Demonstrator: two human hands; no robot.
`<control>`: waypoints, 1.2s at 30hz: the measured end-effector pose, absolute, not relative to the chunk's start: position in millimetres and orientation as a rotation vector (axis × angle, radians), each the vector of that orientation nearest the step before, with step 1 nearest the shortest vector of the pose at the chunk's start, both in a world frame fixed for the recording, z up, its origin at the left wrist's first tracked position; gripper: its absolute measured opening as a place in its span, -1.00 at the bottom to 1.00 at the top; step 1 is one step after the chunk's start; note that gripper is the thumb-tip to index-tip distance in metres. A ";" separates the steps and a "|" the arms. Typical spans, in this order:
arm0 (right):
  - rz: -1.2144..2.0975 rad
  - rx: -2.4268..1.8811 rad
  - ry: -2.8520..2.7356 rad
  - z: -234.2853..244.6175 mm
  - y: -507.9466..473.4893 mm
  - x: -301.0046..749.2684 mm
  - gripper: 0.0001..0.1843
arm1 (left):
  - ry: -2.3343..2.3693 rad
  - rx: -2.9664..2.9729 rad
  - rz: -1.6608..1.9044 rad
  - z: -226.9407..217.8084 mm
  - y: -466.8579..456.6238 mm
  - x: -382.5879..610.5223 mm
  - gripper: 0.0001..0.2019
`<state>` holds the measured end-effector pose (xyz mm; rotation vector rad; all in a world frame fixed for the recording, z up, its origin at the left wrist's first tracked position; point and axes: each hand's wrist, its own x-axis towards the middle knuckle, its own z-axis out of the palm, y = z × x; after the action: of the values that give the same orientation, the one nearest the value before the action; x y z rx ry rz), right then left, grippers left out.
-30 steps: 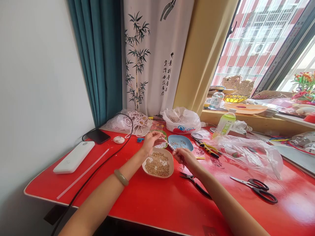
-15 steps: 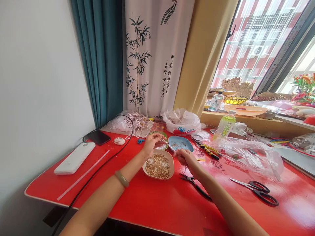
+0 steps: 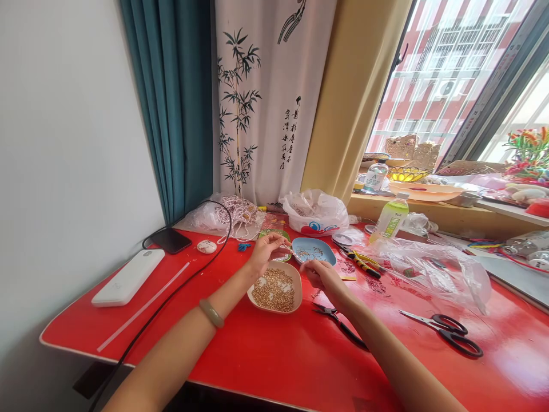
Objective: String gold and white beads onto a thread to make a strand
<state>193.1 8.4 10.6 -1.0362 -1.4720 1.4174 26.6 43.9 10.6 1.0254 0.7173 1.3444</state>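
Observation:
Above the far rim of a cream dish point(image 3: 253, 298) full of gold beads point(image 3: 274, 293), my left hand point(image 3: 266, 252) pinches one end of a short string of beads point(image 3: 294, 252). My right hand point(image 3: 319, 273) is closed on the other end, to the right of the dish. The beaded string runs between the two hands; its fine details are too small to tell. Just beyond it lie a blue dish point(image 3: 328, 248) with small beads and a green dish point(image 3: 285, 234), partly hidden by my left hand. Beneath my right forearm are black-handled pliers point(image 3: 343, 329).
Scissors point(image 3: 448, 332) lie at the right, yellow-black pliers point(image 3: 364, 263) beside a clear plastic bag point(image 3: 441, 269). Behind stand a drink bottle point(image 3: 390, 217) and a white bag point(image 3: 317, 212). A black cable point(image 3: 171, 294) crosses the left side, near a white power bank point(image 3: 128, 277) and a phone point(image 3: 172, 240).
Both hands keep their grip on the bead string, and the gap between them looks slightly narrower. The whole view has shifted a little.

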 end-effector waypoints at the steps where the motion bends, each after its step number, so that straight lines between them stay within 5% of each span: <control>1: 1.410 -1.046 -1.480 11.2 7.9 193.0 -0.79 | 0.715 1.026 1.342 11.0 43.6 26.6 -0.86; 36: 1.429 -0.979 -1.544 4.6 12.2 194.1 -0.81 | 0.669 1.073 1.294 7.2 42.5 27.8 -0.85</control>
<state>194.1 12.2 4.6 -0.9789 -1.5444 1.4288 27.8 42.5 7.2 1.0731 0.6692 1.2939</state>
